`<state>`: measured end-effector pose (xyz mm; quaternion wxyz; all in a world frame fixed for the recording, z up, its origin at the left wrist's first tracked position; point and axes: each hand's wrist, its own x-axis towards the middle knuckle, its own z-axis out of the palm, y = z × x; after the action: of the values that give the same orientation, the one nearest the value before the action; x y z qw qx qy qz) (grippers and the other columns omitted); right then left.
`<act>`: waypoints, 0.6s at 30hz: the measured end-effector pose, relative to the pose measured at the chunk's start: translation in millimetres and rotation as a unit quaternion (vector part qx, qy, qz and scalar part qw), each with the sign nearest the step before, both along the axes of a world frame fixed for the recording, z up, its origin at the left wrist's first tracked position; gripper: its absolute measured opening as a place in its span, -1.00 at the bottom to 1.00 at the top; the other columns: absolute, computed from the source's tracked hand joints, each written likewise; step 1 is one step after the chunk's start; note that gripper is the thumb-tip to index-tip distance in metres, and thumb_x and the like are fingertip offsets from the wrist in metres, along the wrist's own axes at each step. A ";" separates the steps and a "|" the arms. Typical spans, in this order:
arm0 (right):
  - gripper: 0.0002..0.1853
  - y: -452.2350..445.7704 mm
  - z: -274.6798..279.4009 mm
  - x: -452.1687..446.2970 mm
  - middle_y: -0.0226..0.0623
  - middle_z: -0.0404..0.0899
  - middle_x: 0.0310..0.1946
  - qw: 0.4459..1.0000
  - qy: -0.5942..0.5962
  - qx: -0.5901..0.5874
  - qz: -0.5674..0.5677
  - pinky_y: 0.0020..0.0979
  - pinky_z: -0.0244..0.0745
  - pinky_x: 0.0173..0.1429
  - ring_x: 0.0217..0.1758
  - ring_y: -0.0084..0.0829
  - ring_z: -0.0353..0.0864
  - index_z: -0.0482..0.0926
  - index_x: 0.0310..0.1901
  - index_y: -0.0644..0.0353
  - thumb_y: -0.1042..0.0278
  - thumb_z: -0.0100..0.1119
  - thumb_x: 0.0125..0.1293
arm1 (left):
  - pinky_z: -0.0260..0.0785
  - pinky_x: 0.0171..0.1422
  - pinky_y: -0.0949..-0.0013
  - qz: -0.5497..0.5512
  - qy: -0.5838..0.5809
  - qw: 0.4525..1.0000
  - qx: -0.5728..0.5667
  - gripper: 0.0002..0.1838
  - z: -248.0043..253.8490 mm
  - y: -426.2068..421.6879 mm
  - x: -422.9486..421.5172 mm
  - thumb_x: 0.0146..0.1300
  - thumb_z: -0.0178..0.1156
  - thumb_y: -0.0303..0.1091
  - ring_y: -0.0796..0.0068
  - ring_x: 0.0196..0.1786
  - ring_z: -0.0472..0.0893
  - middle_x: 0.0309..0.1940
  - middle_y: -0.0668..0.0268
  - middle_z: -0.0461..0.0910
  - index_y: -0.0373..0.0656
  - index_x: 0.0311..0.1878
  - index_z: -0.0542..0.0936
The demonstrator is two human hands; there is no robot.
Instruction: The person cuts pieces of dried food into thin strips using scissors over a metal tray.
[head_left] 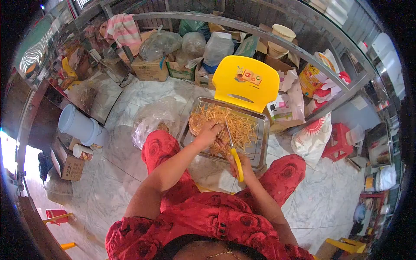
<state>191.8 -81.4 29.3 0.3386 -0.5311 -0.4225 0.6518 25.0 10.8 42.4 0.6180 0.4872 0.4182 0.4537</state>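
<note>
My right hand [243, 164] grips yellow-handled scissors [237, 164], their metal blades pointing up and away from me over a metal tray [264, 149]. Closed fingers of my left hand [209, 133] hold a bunch of thin tan strips [223, 138] beside the blades. I cannot tell exactly what the strips are. More loose strips [238, 125] are heaped across the tray, with a denser, flatter clump [197, 123] at its left side. The tray rests on a small yellow chair whose backrest [247, 80] stands beyond it.
A clear plastic bag [151, 119] lies on the tiled floor left of the tray. Cardboard boxes [149, 69] and stuffed bags line the back. White buckets [80, 123] are at left; a white sack [310, 136] and red crate [337, 143] stand at right.
</note>
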 end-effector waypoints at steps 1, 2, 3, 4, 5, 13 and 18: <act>-0.64 0.4 1.2 0.5 -0.56 0.20 -0.84 1.000 0.000 0.000 0.000 -0.60 0.14 -0.76 -0.86 -0.65 0.16 0.43 -0.37 0.15 -0.03 0.13 0.11 | 0.41 -0.68 0.39 -0.006 -0.034 0.999 -0.030 -0.82 -2.1 0.8 -0.7 0.23 -0.07 -0.37 0.34 -0.64 0.52 -0.43 0.21 0.48 -0.28 -0.20 0.37; -0.65 1.2 3.1 1.6 -0.55 0.22 -0.81 1.000 -0.017 0.002 0.014 -0.60 0.17 -0.74 -0.83 -0.65 0.19 0.42 -0.35 0.14 -0.02 0.12 0.12 | 0.41 -0.68 0.39 -0.012 -0.068 0.996 -0.060 -0.82 -4.4 1.8 -1.2 0.23 -0.07 -0.36 0.34 -0.64 0.52 -0.42 0.21 0.48 -0.28 -0.20 0.37; -0.65 1.7 4.2 2.0 -0.54 0.23 -0.79 0.999 -0.034 0.005 0.027 -0.59 0.20 -0.71 -0.79 -0.65 0.22 0.41 -0.33 0.13 -0.01 0.11 0.14 | 0.41 -0.68 0.39 -0.012 -0.068 0.996 -0.060 -0.82 -7.3 3.2 -2.0 0.23 -0.07 -0.36 0.34 -0.64 0.52 -0.42 0.21 0.48 -0.28 -0.20 0.37; -0.65 2.0 4.1 1.3 -0.54 0.23 -0.79 0.999 -0.034 0.005 0.028 -0.59 0.20 -0.71 -0.79 -0.65 0.22 0.41 -0.33 0.13 -0.01 0.11 0.14 | 0.40 -0.68 0.40 -0.020 -0.069 0.995 -0.074 -0.81 -10.2 4.8 -2.7 0.23 -0.06 -0.36 0.34 -0.64 0.51 -0.41 0.21 0.48 -0.29 -0.20 0.37; -0.66 2.4 3.5 0.3 -0.52 0.25 -0.75 0.999 0.013 0.011 0.031 -0.58 0.23 -0.67 -0.75 -0.64 0.25 0.39 -0.30 0.12 -0.01 0.09 0.15 | 0.40 -0.68 0.42 -0.028 -0.069 0.993 -0.088 -0.81 -9.2 5.0 -3.0 0.23 -0.06 -0.36 0.35 -0.64 0.51 -0.40 0.21 0.48 -0.29 -0.19 0.37; -0.65 5.1 4.8 0.6 -0.50 0.27 -0.70 0.999 0.033 0.000 0.020 -0.58 0.24 -0.63 -0.69 -0.63 0.28 0.36 -0.26 0.11 -0.03 0.06 0.17 | 0.38 -0.67 0.44 -0.058 -0.068 0.988 -0.126 -0.79 3.1 -8.6 4.8 0.23 -0.04 -0.33 0.39 -0.66 0.49 -0.39 0.21 0.47 -0.30 -0.21 0.36; -0.64 2.2 1.2 2.3 -0.50 0.26 -0.74 1.000 0.000 -0.005 0.013 -0.59 0.19 -0.68 -0.76 -0.64 0.25 0.39 -0.27 0.13 -0.02 0.07 0.16 | 0.38 -0.67 0.44 -0.044 -0.072 0.989 -0.122 -0.80 -1.7 -7.7 6.0 0.23 -0.04 -0.33 0.40 -0.66 0.49 -0.44 0.22 0.47 -0.29 -0.21 0.36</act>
<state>194.0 -79.2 30.4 0.3275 -0.5271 -0.4264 0.6581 31.1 3.1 40.7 0.7209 0.3920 0.4030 0.4052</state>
